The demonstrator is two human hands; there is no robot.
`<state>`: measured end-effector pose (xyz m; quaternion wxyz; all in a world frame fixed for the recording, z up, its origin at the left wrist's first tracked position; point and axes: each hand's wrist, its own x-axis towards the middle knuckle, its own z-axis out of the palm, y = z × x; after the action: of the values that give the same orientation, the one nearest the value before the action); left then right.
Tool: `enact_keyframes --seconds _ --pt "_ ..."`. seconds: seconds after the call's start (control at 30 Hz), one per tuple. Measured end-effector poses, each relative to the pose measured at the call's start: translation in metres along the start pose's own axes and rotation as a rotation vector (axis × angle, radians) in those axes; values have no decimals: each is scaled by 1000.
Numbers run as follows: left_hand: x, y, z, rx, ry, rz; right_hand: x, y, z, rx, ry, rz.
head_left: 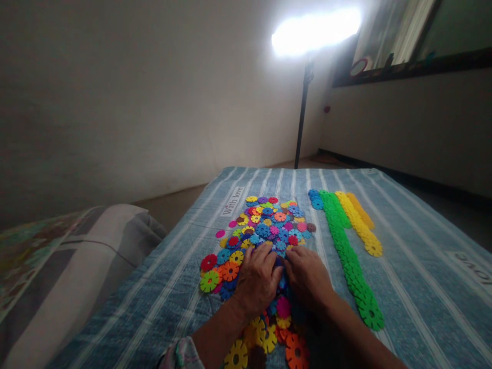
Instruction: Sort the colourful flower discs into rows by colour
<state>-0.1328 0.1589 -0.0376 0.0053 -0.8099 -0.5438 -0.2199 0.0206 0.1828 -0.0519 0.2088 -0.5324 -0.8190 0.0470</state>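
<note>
A loose pile of notched plastic snowflake discs (263, 229) in many colours lies on the striped cloth. Both hands reach into its near half. My left hand (258, 277) is bent with its fingers closed, and dark blue snowflake discs (278, 262) show between its thumb and forefinger. Close on its right, my right hand (308, 277) has its fingers curled down among the discs; what they grip is hidden. To the right lie overlapping rows of one colour each: a long green row (348, 261), a yellow row (359, 223), an orange row (361, 210) and a short blue row (315, 200).
Blue-and-white striped cloth (177, 266) covers the table. More yellow and orange discs (297, 351) lie near my forearms. A bright lamp (317, 32) stands on a pole beyond the far edge. Grey-and-white bedding (96, 241) is at the left.
</note>
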Motion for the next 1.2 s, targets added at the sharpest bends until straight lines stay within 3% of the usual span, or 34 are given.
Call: enact_keyframes --seconds 0.13,0.3,0.47,0.6,0.77,1.03,1.2 --pt "0 1 1 -8 16 19 5 2 -8 -26 -12 41" --pt "-2 -3 11 -22 19 76 23 7 -4 -68 -44 38" --pt "-6 -6 20 -47 14 79 7 -3 -4 -118 -107 5" --pt "-4 -3 14 -67 -7 74 5 1 -15 -127 -120 38" --pt "-1 1 5 -76 -47 69 31 24 -24 -165 -25 130" --pt "-5 -9 25 -45 88 108 52 24 -16 -222 -90 193" --pt "-6 -10 26 -25 110 133 52 21 -20 -165 -142 237"
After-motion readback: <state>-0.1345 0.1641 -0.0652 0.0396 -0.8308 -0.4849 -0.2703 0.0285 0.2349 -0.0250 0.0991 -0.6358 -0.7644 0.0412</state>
